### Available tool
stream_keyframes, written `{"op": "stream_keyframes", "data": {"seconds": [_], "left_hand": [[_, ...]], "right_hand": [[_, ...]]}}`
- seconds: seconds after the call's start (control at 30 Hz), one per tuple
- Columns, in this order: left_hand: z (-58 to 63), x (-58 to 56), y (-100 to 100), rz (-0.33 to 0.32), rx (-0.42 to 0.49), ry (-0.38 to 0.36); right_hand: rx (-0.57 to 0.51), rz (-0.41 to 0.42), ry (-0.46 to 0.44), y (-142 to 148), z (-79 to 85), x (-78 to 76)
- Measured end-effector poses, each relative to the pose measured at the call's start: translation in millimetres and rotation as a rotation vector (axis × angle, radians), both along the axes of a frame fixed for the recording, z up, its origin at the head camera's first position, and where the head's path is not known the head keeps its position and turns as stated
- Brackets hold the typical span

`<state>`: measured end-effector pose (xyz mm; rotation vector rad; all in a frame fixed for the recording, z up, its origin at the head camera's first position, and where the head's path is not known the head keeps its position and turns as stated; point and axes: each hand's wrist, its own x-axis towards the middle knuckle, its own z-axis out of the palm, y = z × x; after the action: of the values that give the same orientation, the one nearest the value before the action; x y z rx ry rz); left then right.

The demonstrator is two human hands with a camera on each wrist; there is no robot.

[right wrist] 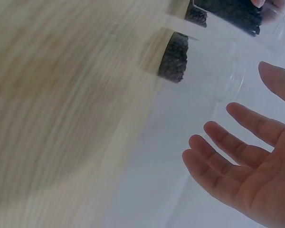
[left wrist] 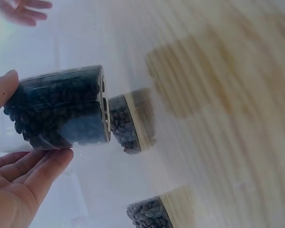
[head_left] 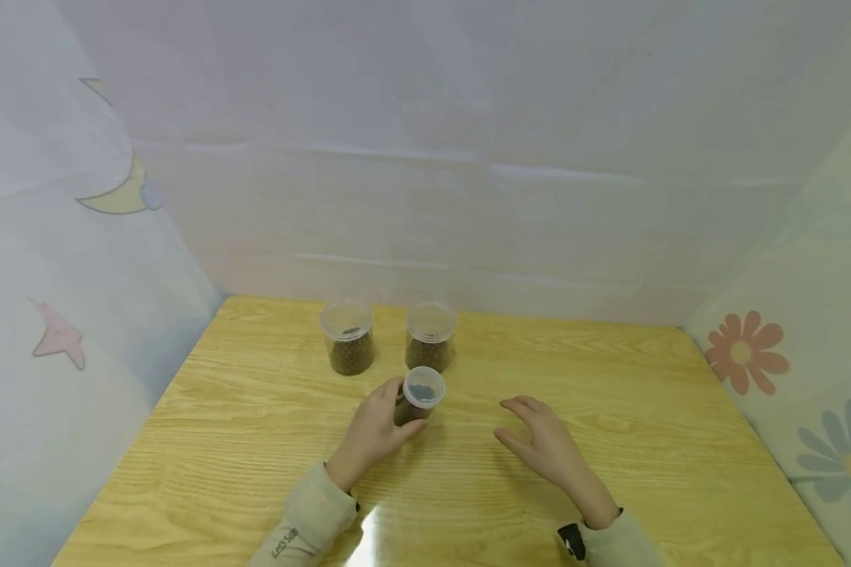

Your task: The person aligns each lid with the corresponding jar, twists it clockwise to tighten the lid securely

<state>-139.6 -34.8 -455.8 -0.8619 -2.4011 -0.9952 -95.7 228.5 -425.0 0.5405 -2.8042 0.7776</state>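
Note:
My left hand (head_left: pixel 376 429) grips a small clear jar (head_left: pixel 422 387) with a whitish lid, thumb on one side and fingers on the other. Dark, bean-like pieces fill much of this jar (left wrist: pixel 61 111) in the left wrist view, where its base shows clear of the tabletop. Just beyond it stand two wider clear jars, a left one (head_left: pixel 351 350) and a right one (head_left: pixel 429 346), each partly filled with similar dark pieces. To the right, my right hand (head_left: pixel 542 441) hovers over the table, holding nothing; its fingers (right wrist: pixel 223 142) are spread and relaxed in the right wrist view.
A wood-grain table (head_left: pixel 610 378) lies beneath both hands. Pale cloth (head_left: pixel 432 197) hangs behind it and along both sides, printed with a moon, a star and flowers. Light glares off the tabletop near the front.

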Motion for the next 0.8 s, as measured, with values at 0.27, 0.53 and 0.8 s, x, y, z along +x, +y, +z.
{"op": "stream_keyframes", "data": {"seconds": [0.27, 0.53, 0.8], "left_hand": [[4.0, 0.6, 6, -0.021, 0.034, -0.033], [1.4, -2.4, 16, -0.036, 0.019, -0.056], [5.1, -4.5, 30, -0.056, 0.023, -0.083]], "right_hand": [[0.0, -0.029, -0.026, 15, -5.0, 6.8], [-0.006, -0.008, 0.007, 22, -11.0, 11.1], [-0.007, 0.006, 0.024, 24, -14.0, 15.8]]}}
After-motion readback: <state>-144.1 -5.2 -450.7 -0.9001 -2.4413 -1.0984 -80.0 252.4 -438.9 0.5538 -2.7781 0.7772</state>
